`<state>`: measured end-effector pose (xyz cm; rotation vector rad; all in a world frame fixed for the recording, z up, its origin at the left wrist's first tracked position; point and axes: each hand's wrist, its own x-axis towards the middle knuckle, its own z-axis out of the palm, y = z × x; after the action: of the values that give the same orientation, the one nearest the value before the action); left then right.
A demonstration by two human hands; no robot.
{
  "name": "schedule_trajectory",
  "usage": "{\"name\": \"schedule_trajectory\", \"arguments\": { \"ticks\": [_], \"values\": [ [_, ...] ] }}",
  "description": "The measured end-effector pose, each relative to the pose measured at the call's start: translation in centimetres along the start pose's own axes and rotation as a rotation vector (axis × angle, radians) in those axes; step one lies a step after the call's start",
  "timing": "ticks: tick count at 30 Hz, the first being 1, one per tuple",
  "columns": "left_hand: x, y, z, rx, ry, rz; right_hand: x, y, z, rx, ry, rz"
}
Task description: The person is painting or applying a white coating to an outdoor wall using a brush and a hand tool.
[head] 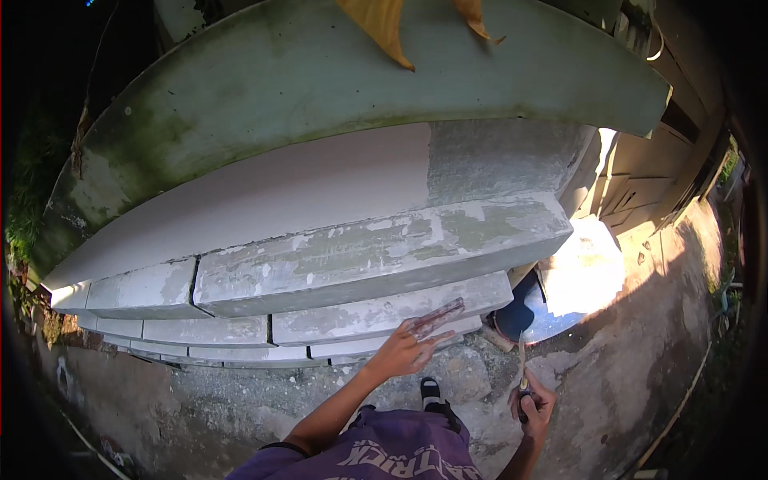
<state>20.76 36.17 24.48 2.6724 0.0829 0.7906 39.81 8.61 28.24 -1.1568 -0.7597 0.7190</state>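
Observation:
My left hand (401, 355) is shut on a flat reddish tool (443, 315), smeared with white, probably a plastering float or spreader. It is held out over the front of a tier of light-grey masonry blocks (384, 312); whether it touches them I cannot tell. Lower and to the right, my right hand (536, 401) grips the dark handle of a narrow-bladed putty knife or trowel (522, 357), its blade pointing away from me. Above the blocks, the wall shows a smooth white coat (300, 186) on the left and rough grey plaster (504, 159) on the right.
A green, algae-stained ledge (270, 84) overhangs the wall, with dry leaves (384, 30) hanging over it. A blue rounded object (522, 309) lies partly in glaring sunlight beyond my right hand. My sandalled foot (430, 390) stands on rough concrete ground (600, 384).

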Motion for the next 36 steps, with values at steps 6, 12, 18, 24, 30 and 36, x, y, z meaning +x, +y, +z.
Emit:
{"name": "schedule_trajectory", "arguments": {
  "ticks": [6, 12, 18, 24, 30, 36],
  "values": [
    [-7.7, 0.0, -3.9, 0.170, 0.263, -0.283, 10.8, -6.7, 6.9, -0.681, 0.075, -0.417],
    [-13.9, 0.6, -5.7, 0.327, 0.289, -0.649, 18.9, -10.6, 16.8, -0.807, 0.206, -0.800],
    [-15.7, 1.3, -5.6, 0.340, 0.265, -0.915, 21.7, -11.2, 21.1, -0.839, 0.312, -0.874],
    [-16.6, 2.2, -4.7, 0.394, 0.326, -0.988, 24.8, -10.6, 22.5, -0.820, 0.378, -1.003],
    [-17.8, 3.3, -3.4, 0.361, 0.349, -1.066, 24.1, -10.8, 23.1, -0.750, 0.389, -1.008],
    [-18.4, 4.2, -2.7, 0.327, 0.364, -1.078, 24.2, -10.9, 23.9, -0.827, 0.385, -0.888]
  ]
}}
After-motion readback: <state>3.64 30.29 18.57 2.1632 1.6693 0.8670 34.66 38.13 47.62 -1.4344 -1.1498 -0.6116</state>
